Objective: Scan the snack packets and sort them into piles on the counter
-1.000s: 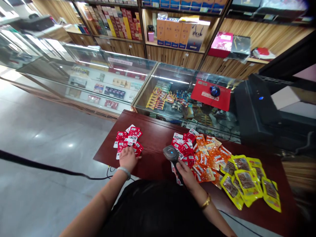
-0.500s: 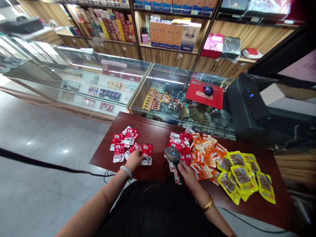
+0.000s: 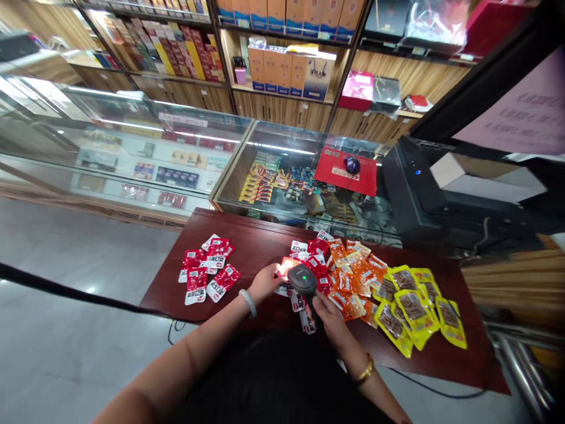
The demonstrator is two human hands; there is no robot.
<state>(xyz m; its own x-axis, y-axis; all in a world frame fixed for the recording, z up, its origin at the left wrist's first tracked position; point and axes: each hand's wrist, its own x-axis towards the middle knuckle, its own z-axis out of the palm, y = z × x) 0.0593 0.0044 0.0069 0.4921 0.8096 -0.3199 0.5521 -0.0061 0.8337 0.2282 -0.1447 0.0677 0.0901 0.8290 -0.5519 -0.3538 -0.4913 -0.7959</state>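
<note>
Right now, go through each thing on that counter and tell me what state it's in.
left hand: holds a red packet under the scanner.
right hand: grips the scanner, green light on, red glow on the packet.
red packets: lying loose on the table.
orange packets: heaped.
yellow packets: overlapping, sealed.

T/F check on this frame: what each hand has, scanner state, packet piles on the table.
1. The right hand grips a handheld barcode scanner. True.
2. The left hand holds a yellow packet. False: it holds a red packet just under the scanner head.
3. The scanned red packets lie apart on the left of the table. True.
4. The yellow packets are the leftmost pile. False: they are rightmost, past the orange packets.
5. The scanner head shows a green light. True.
</note>
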